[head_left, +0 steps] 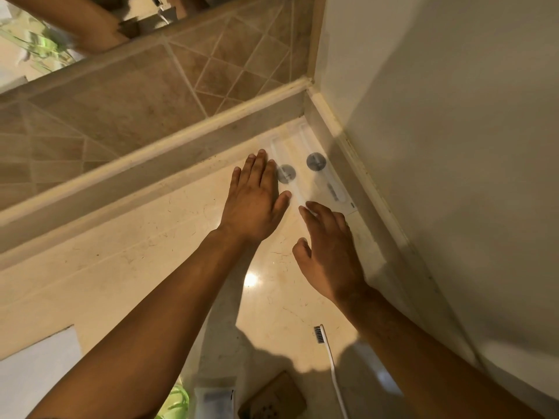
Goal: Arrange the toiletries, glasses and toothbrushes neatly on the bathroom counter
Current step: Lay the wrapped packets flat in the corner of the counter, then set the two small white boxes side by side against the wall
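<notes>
Two hands square packaged toothbrushes into the surface's corner.
Left hand flat, right hand relaxed, beside the packets; the loose toothbrush likely next.

arms: 2, bare to frame edge | sleeves: none visible | jewellery: none visible

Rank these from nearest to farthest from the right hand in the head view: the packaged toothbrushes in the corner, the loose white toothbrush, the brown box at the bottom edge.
From the right hand:
1. Packaged toothbrushes, in the counter's back corner, at its fingertips.
2. Loose white toothbrush, lying under the right forearm, toward the person.
3. Brown box, at the frame's bottom edge, left of that toothbrush.
</notes>
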Demonstrator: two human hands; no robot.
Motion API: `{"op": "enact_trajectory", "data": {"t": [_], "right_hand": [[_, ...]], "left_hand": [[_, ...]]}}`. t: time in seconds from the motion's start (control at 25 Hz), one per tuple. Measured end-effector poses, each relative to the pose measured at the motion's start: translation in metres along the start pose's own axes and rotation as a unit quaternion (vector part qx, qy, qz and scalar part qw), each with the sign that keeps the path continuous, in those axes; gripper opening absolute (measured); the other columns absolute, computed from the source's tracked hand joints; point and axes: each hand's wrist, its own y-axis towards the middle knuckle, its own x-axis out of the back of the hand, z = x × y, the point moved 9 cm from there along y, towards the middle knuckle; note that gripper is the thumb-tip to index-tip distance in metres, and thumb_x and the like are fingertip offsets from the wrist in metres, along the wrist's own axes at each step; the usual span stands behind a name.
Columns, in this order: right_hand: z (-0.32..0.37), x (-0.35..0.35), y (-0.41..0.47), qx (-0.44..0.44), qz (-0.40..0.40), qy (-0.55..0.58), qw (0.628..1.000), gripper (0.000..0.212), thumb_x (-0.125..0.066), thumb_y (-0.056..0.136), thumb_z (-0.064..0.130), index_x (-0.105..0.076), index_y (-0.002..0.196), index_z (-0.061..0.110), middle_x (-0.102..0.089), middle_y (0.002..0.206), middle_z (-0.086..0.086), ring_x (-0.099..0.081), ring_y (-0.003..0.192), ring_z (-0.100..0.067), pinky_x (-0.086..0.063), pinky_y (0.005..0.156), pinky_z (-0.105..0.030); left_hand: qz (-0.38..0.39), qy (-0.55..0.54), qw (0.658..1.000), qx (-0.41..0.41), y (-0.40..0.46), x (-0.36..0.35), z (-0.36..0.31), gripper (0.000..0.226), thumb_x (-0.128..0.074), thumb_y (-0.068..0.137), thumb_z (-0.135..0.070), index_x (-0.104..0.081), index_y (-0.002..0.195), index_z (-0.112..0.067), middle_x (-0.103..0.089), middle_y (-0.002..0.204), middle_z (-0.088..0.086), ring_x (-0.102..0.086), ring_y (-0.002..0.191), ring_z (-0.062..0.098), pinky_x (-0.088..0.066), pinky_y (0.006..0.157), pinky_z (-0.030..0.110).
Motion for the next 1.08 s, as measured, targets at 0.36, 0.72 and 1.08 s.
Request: {"op": "enact_trajectory", "data": {"t": [0.36, 0.72, 1.08], "right_hand": [[-0.018, 0.028, -0.064, 0.003, -0.032, 0.113, 0.993, 0.038, -0.061, 0.087, 0.012, -0.065, 0.124, 0.008, -0.059, 0.124, -0.012, -0.055, 0.113, -0.027, -0.049, 0.098, -0.044], [-0.039, 0.013, -0.165, -0.034, 0.032, 0.153, 0.987, 0.024, -0.064, 0.093, 0.020, -0.066, 0.117, 0.015, -0.064, 0.109, -0.001, -0.061, 0.094, -0.016, -0.053, 0.089, -0.031], [-0.039, -0.016, -0.233, -0.072, 0.127, 0.209, 0.967, 0.013, -0.066, 0.093, 0.017, -0.070, 0.103, 0.025, -0.070, 0.096, 0.007, -0.063, 0.083, 0.004, -0.044, 0.070, 0.001]], "left_hand": [[-0.051, -0.071, 0.996, -0.007, -0.090, 0.022, -0.025, 0.050, -0.047, 0.103, -0.036, -0.052, 0.141, -0.003, -0.054, 0.143, 0.020, -0.051, 0.130, 0.038, -0.040, 0.109, 0.042], [-0.023, -0.239, 0.970, 0.048, -0.195, -0.002, -0.052, 0.032, -0.056, 0.101, -0.028, -0.065, 0.126, -0.010, -0.066, 0.122, 0.011, -0.063, 0.109, 0.026, -0.050, 0.093, 0.035], [-0.053, -0.344, 0.922, 0.169, -0.336, -0.030, -0.030, 0.017, -0.058, 0.099, -0.020, -0.074, 0.106, -0.016, -0.075, 0.103, 0.000, -0.069, 0.094, 0.016, -0.056, 0.085, 0.037]]}}
